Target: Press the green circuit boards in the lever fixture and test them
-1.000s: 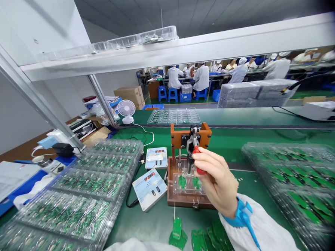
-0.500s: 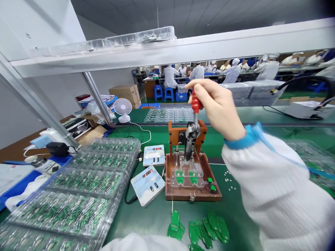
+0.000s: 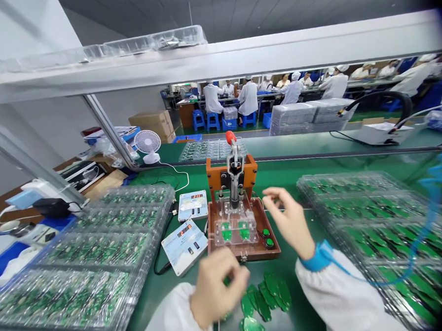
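Note:
A brown test fixture [image 3: 243, 255] with a toggle clamp [image 3: 235, 181] stands in front of me, its red handle [image 3: 230, 136] leaning to the back. Under its clear plate [image 3: 236, 230] lie two green circuit boards [image 3: 244, 232]. My right hand [image 3: 292, 222] is off the handle, beside the fixture's right side, with fingers loosely curved and apart and nothing in them. Smeared by motion, my left hand [image 3: 220, 289] is in front of the fixture with bent fingers; whether it holds anything I cannot make out. Several green boards [image 3: 268, 294] lie to its right, and it partly hides others.
Two white meter boxes [image 3: 185, 245] with red digits sit left of the fixture. Trays of boards stand at left [image 3: 89, 267] and right [image 3: 373, 228]. A white fan [image 3: 147, 143] is behind, under a shelf [image 3: 137, 74]. A blue coiled cord [image 3: 421, 235] hangs at right.
My right hand has let go of the red handle and come down to the right of the fixture. The handle has tipped back. My left hand has come into view from below.

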Available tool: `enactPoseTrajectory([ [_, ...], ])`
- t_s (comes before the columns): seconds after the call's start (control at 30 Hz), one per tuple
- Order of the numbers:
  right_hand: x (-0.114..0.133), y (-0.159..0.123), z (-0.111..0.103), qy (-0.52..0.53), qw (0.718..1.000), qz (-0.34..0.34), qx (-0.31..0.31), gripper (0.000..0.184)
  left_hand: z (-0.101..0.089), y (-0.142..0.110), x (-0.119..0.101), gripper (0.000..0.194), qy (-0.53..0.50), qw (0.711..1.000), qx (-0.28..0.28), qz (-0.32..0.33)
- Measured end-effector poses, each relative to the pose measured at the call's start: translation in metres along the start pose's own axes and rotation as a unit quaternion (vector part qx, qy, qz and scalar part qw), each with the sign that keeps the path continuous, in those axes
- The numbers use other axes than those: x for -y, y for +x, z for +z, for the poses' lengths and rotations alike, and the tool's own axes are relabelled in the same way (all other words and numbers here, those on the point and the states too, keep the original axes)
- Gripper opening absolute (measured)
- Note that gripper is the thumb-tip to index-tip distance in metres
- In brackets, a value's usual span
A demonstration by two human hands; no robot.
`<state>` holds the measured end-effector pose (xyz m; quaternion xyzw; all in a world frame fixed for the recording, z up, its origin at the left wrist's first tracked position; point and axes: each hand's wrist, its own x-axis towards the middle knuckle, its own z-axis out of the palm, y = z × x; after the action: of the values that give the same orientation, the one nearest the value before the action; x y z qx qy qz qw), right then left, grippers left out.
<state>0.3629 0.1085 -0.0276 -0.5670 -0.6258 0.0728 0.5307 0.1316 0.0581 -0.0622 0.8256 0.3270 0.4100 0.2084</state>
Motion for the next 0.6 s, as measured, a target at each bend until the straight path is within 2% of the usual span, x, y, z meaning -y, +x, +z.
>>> enactPoseTrajectory([
  [0.07, -0.008, -0.025, 0.010, -0.014, 0.999, -0.010, 0.051, 0.022, -0.015, 0.013, 0.023, 0.020, 0.079, 0.994, -0.053, -0.061],
  [0.1, -0.010, -0.034, 0.015, -0.020, 0.997, -0.015, 0.073, 0.023, -0.019, 0.019, 0.033, 0.020, 0.116, 0.989, -0.054, -0.074],
  [0.17, -0.011, -0.044, 0.026, -0.030, 0.993, -0.018, 0.108, 0.023, -0.021, 0.029, 0.047, 0.032, 0.167, 0.983, -0.019, -0.077],
  [0.27, -0.009, -0.044, 0.036, -0.024, 0.989, -0.007, 0.142, 0.019, -0.012, 0.035, 0.056, 0.031, 0.188, 0.979, 0.017, -0.079],
  [0.4, -0.001, -0.039, 0.032, 0.023, 0.986, 0.026, 0.161, 0.017, -0.009, 0.031, 0.059, 0.026, 0.117, 0.988, -0.023, -0.098],
  [0.53, 0.014, -0.055, 0.019, 0.059, 0.979, 0.090, 0.172, 0.012, -0.018, 0.015, 0.054, 0.032, 0.031, 0.980, -0.116, -0.161],
  [0.6, 0.016, -0.068, 0.018, 0.057, 0.976, 0.119, 0.173, 0.018, -0.019, 0.007, 0.050, 0.031, 0.002, 0.981, -0.102, -0.165],
])
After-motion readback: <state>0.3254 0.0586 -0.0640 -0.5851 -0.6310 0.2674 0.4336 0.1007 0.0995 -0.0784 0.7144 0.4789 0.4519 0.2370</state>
